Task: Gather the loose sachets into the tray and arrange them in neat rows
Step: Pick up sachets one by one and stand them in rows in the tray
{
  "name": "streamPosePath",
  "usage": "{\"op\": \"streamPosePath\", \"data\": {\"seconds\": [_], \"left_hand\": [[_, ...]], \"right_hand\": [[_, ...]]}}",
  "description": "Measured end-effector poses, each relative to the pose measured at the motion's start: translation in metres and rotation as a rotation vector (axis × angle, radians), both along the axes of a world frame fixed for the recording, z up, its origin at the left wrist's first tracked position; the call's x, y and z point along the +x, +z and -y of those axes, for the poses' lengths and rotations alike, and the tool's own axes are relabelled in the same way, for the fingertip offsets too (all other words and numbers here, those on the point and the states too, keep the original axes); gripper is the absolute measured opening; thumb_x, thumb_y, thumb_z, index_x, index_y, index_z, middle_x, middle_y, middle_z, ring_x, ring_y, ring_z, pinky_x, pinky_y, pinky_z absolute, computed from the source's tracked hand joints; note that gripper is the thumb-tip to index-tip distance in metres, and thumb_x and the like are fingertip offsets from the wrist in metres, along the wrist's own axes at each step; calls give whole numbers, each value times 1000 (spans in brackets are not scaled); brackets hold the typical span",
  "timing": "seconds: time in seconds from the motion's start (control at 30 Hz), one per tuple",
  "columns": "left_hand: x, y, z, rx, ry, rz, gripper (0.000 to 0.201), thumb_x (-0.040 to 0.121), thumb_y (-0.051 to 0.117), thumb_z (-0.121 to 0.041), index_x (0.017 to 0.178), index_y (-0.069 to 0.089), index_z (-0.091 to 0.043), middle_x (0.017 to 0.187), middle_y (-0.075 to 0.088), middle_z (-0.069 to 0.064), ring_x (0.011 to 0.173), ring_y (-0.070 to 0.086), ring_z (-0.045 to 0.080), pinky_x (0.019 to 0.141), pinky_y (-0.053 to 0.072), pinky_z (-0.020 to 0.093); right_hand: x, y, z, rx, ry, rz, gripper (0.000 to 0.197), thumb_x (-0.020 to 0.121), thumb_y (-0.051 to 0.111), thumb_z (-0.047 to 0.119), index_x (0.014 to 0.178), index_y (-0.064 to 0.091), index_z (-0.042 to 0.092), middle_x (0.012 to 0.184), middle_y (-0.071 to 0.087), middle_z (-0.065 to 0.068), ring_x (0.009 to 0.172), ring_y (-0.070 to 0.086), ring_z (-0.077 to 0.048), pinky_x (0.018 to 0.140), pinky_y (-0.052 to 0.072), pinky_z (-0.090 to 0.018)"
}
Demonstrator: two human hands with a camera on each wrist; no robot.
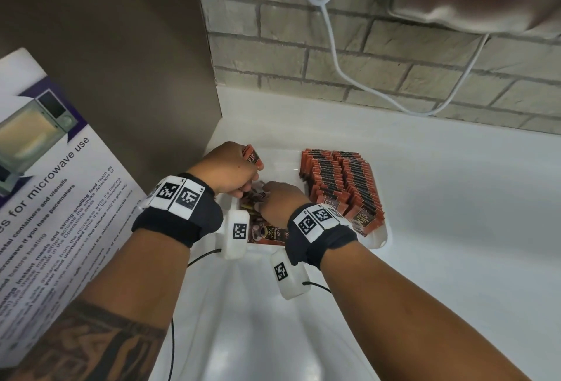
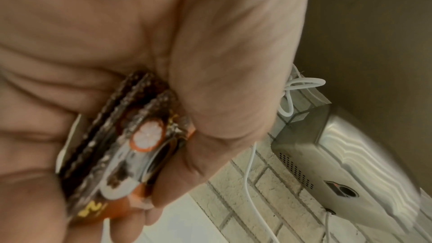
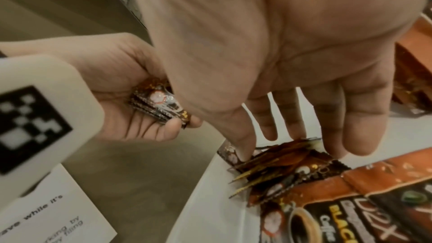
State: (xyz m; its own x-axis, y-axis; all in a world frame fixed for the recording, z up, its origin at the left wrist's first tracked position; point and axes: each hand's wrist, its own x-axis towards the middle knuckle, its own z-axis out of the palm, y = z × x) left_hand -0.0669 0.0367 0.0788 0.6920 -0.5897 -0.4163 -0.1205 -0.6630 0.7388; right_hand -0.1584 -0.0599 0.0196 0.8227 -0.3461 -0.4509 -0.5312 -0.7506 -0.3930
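The right hand [image 3: 292, 62] is reaching down with straight, spread fingers [image 3: 364, 117], their tips touching a loose heap [image 3: 275, 158] of sachets directly beneath them in the near left part of the tray [image 1: 383, 236]; nothing is being gripped by it. Those sachets are lying criss-crossed on edge and flat, with no common long axis, so the pick is probably turning on singling out one whose edge is facing the fingertips. Just to the left, the left hand [image 1: 232, 173] is gripping a small stack [image 2: 131, 141] of sachets, fingers and thumb curled around it, the stack's long axis running out past the fingertips and away from the wrist. The right hand is the nearer one to the heap; the left is hovering beside it, seemingly ready to receive the next sachet. To the right of the right fingers, two neat rows [image 1: 341, 185] of upright sachets are filling the tray's right side. Beyond the fingers, the white bench [image 1: 455, 198] is running to a brick wall [image 1: 394, 62] with a white cable [image 1: 343, 71] hanging down it.
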Motion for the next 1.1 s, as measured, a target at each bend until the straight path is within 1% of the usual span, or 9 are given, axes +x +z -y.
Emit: {"op": "streamPosePath", "data": {"seconds": [0.27,0.33,0.5,0.63,0.73,0.8,0.9,1.03,1.1], "left_hand": [[2,-6,0,-32,23,-22,22,92,59,-3,108,71,-12,100,74,12,85,71,22,73,64,35],[3,-8,0,-87,25,-73,19,92,63,-2,108,72,-9,107,72,11,95,71,26,76,64,36],[-1,-13,5,-334,-30,-266,18,95,67,-8,112,69,-4,112,72,16,105,70,27,74,62,30],[-2,-11,14,-444,-74,-273,15,92,70,-8,106,70,-14,101,74,4,93,72,16,72,61,28],[3,-10,18,-461,-76,-237,17,89,75,-15,105,73,-20,99,77,4,87,73,15,69,59,27],[9,-10,20,-310,-81,-103,15,88,78,-25,100,75,-17,92,77,10,77,72,18,67,59,31],[15,-11,27,203,-258,340,25,95,66,-29,82,65,-8,77,66,9,65,61,18,56,48,29],[3,-28,48,421,-497,492,35,102,48,-25,71,47,-9,76,53,4,65,49,15,65,40,28],[1,-38,57,487,-632,493,25,102,47,-22,86,56,-5,87,59,4,75,52,19,74,44,32]], "right_hand": [[-2,8,7,-39,4,21,33,97,48,19,127,59,9,121,64,-8,106,61,-28,77,44,-27],[-4,23,17,-44,-85,134,21,97,47,16,111,62,11,105,65,-3,95,63,-25,69,47,-25],[-5,66,47,138,-240,531,18,95,62,29,111,69,22,108,69,8,88,63,-7,68,41,-12],[2,83,64,203,-180,513,1,85,77,21,86,76,21,82,72,8,77,64,-4,68,43,-17],[8,86,75,168,-178,502,5,84,77,19,82,76,24,81,72,8,78,66,-5,68,46,-17],[11,87,83,127,-212,505,6,86,75,17,85,77,23,83,73,7,81,66,-6,66,47,-12],[18,85,95,38,-242,480,12,89,69,11,87,77,20,75,68,13,74,60,0,54,38,-3],[39,77,99,-120,-190,317,12,91,65,12,96,76,12,96,71,4,92,62,-11,77,50,-21],[51,70,99,-202,-143,230,16,91,64,16,100,74,8,103,72,-2,96,65,-17,78,54,-27]]}}
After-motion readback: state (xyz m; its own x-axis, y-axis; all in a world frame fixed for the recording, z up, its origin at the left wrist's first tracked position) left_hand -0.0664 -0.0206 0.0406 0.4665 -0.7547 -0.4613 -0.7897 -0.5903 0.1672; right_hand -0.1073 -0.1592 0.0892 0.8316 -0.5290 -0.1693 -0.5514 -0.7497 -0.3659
